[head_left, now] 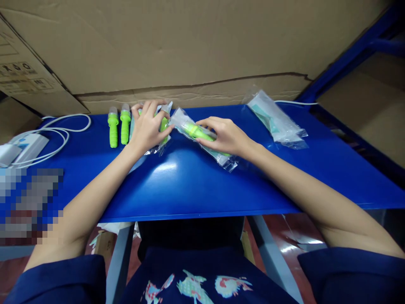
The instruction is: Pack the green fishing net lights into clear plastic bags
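My left hand (148, 126) rests on a bagged green plastic part (163, 123) at the back of the blue table (190, 181), fingers curled over it. My right hand (224, 136) grips another green part in a clear plastic bag (190, 126), which lies slanted on the table with its open end toward my left hand. Two bare green parts (119, 123) with pale caps lie side by side just left of my left hand.
A pile of clear plastic bags (277, 121) lies at the back right. A white device with coiled white cable (34, 141) sits at the far left. Cardboard boxes (190, 46) wall off the back; a blue rack frame (348, 55) rises at right.
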Available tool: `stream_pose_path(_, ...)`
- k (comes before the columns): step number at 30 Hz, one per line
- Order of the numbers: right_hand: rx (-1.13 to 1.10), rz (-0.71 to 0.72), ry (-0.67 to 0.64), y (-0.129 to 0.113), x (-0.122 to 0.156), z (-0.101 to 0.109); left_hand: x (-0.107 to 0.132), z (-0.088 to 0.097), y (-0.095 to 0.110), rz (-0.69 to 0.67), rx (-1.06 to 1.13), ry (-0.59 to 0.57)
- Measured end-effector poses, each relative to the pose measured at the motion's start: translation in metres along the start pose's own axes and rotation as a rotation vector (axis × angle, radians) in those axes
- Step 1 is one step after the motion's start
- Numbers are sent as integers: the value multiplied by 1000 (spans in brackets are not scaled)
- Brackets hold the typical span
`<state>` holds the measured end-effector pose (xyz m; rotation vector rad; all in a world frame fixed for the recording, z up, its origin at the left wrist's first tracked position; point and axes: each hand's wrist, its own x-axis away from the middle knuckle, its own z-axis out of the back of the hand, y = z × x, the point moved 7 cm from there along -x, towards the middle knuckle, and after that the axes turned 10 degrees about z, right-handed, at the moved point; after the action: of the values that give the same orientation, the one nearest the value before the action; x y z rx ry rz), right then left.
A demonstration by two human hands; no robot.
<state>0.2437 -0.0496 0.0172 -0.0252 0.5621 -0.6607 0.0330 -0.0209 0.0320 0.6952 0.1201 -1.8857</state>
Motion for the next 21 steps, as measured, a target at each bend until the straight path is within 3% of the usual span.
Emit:
stream_pose_path(7,55,16,-47,-2,2,-3,-1,2,3,16,69,51)
stream_pose_path(13,104,67,-30,-1,2,4,-14,-7,-55,323,181,118)
stream_pose_path(15,109,81,-16,1,2,7,-15,-2,-66,348,279,202)
stream_pose_path(18,110,79,-20,4,2,6,-11,13,-48,195,331,279)
stream_pose_path(21,105,80,-16,4,3,4,-8,20,-21,82,210,232)
